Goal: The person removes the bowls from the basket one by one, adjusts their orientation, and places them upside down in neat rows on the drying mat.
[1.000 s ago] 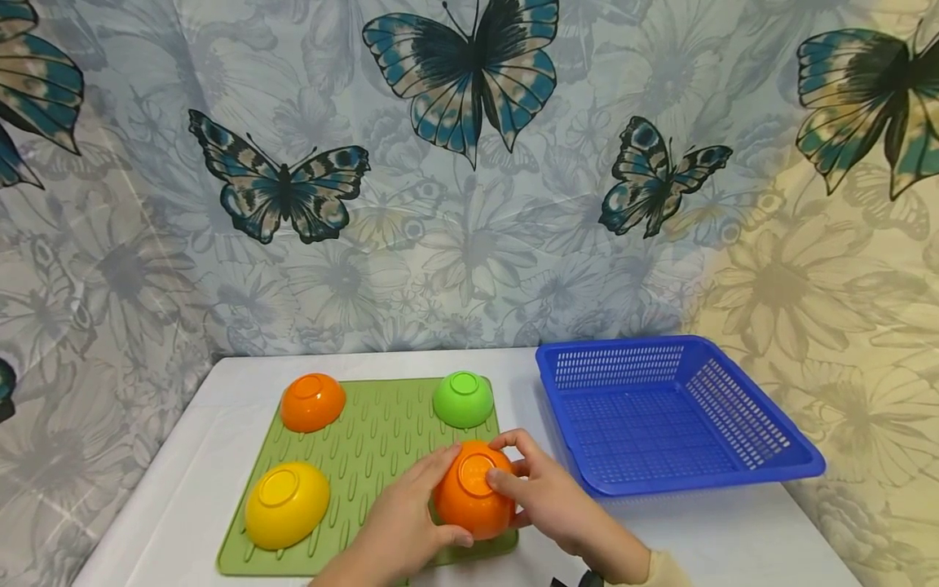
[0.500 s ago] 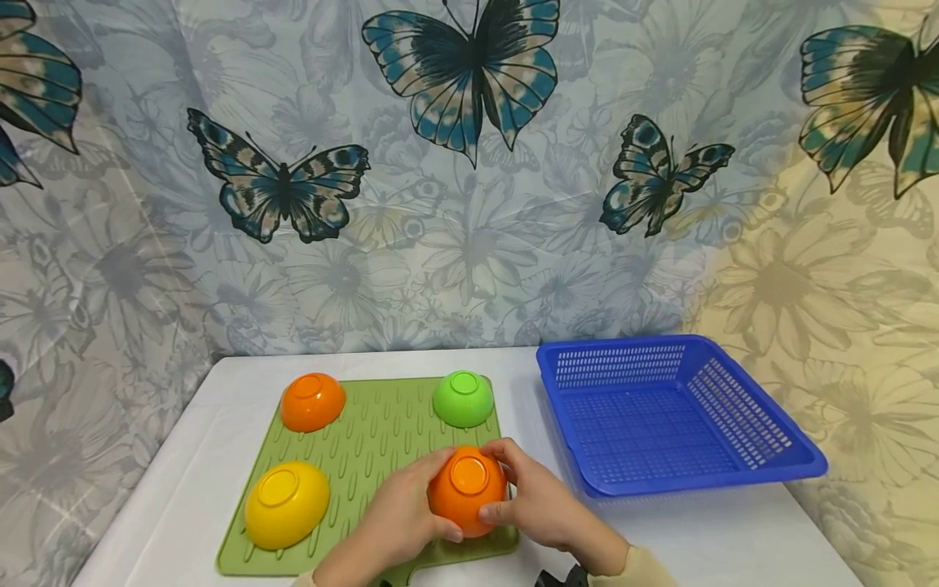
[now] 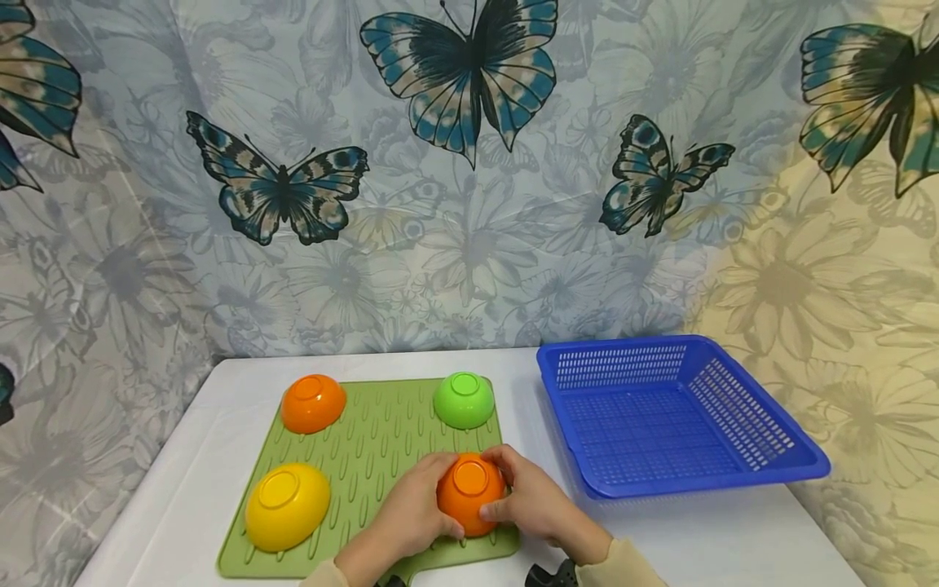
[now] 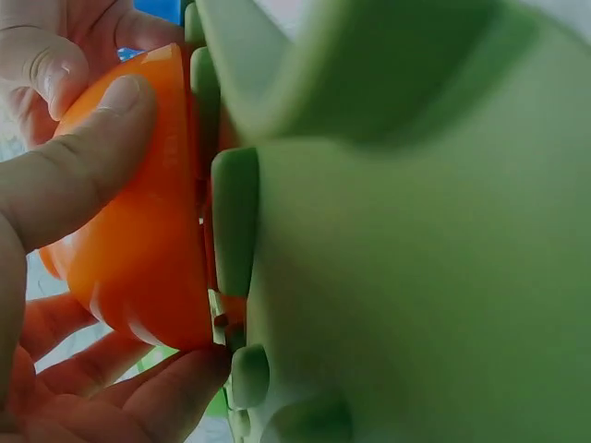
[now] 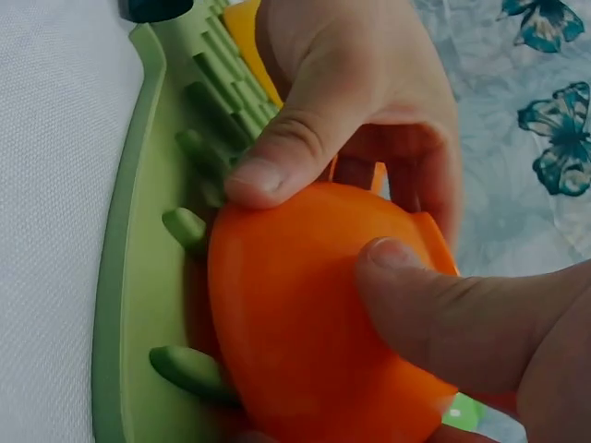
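An orange bowl [image 3: 472, 493] is upside down at the near right corner of a green ridged mat [image 3: 381, 440]. From its left side my left hand [image 3: 414, 505] grips it, the thumb at the front. My right hand [image 3: 539, 501] holds the opposite side, its thumb pressed on the wall. In the left wrist view the rim of the orange bowl [image 4: 148, 240] lies against the mat's raised ridges. The right wrist view shows both thumbs on the orange bowl [image 5: 305, 295].
Also upside down on the mat are a second orange bowl [image 3: 313, 403], a yellow bowl [image 3: 287, 507] and a green bowl [image 3: 464, 400]. A blue perforated basket [image 3: 682, 481] stands on the right of the white table [image 3: 734, 538], before a butterfly-print cloth [image 3: 469, 269].
The bowl between my hands has come down slightly toward the viewer and settled on the mat. My right thumb has slid from its base down to its side wall.
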`<state>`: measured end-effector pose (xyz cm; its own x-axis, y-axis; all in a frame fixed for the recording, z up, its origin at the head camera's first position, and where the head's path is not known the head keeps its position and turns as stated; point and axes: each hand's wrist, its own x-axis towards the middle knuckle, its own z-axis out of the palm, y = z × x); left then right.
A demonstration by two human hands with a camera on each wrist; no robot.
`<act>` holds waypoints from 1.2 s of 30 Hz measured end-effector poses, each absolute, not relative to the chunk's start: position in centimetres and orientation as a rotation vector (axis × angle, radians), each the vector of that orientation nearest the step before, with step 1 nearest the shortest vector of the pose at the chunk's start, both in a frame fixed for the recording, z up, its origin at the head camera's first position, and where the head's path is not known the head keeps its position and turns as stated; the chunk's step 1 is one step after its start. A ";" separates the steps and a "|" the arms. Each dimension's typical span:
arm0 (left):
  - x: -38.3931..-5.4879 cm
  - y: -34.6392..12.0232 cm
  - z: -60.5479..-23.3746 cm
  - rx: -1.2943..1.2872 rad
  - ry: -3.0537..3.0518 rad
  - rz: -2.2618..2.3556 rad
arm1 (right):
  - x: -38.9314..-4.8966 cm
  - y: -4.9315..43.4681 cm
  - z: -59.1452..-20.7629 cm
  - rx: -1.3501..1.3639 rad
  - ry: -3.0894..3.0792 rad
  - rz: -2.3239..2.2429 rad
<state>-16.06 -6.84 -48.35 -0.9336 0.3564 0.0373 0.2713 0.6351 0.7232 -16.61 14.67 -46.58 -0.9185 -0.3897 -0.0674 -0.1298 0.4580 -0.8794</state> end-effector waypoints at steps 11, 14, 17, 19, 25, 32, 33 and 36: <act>-16.3 -7.1 -48.9 0.539 2.805 1.085 | -16.8 13.9 -46.6 -0.431 2.473 -1.403; -16.3 -7.1 -49.0 0.533 2.806 1.074 | -16.9 13.8 -46.5 -0.425 2.486 -1.382; -16.5 -6.7 -49.1 0.549 2.814 1.071 | -17.2 13.8 -46.5 -0.418 2.487 -1.385; -16.6 -6.5 -49.2 0.556 2.815 1.070 | -17.4 13.8 -46.6 -0.416 2.486 -1.387; -16.8 -5.9 -49.3 0.552 2.820 1.046 | -17.9 14.2 -47.1 -0.427 2.519 -1.335; -17.4 -5.5 -49.3 0.587 2.817 1.007 | -18.1 14.6 -47.0 -0.431 2.568 -1.270; -17.5 -5.4 -49.3 0.590 2.814 1.004 | -18.1 14.6 -47.0 -0.433 2.568 -1.266; -17.4 -5.2 -49.2 0.593 2.804 0.997 | -18.0 14.8 -46.9 -0.450 2.576 -1.239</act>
